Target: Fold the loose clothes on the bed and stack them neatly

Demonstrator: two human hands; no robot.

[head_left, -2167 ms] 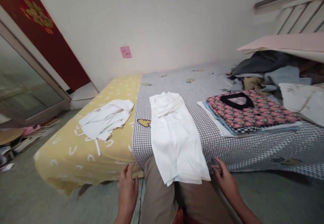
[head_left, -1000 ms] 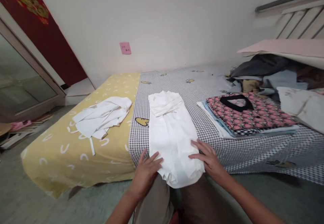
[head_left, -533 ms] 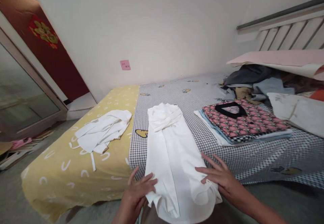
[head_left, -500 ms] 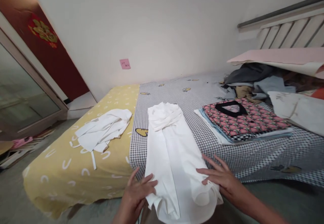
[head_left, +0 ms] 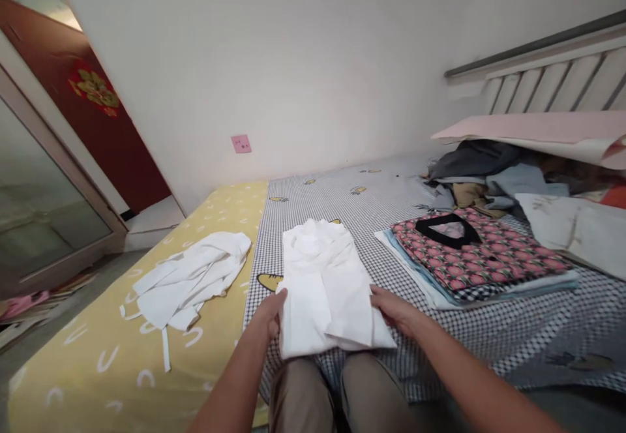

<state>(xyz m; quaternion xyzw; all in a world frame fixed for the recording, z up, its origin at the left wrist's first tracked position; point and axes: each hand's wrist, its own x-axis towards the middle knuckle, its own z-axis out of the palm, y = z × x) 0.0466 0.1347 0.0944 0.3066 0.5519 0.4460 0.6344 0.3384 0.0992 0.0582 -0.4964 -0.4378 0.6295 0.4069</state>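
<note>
A white shirt (head_left: 313, 289) lies on the checked side of the bed, its lower part folded up over the upper part. The ruffled-looking neck end points toward the wall. At the shirt's left edge is my left hand (head_left: 272, 310), closed on the cloth, with its thumb on top. My right hand (head_left: 390, 306) grips the opposite edge in the same way, its fingers partly hidden. One corner of the folded cloth sticks out at the lower right. Another white garment (head_left: 195, 280) lies crumpled on the yellow sheet to the left, with thin straps hanging from it.
To the right rests a stack of folded clothes with a pink patterned top (head_left: 479, 253) uppermost. Behind it are a heap of dark and grey clothes (head_left: 482, 159) and a pink board (head_left: 538, 126). My knees (head_left: 303, 397) are against the bed's front edge.
The shirt's long lower end, hanging over the bed edge before, is now folded up over the rest. My hands have moved away from me, from the hem to the sides of the folded shirt.
</note>
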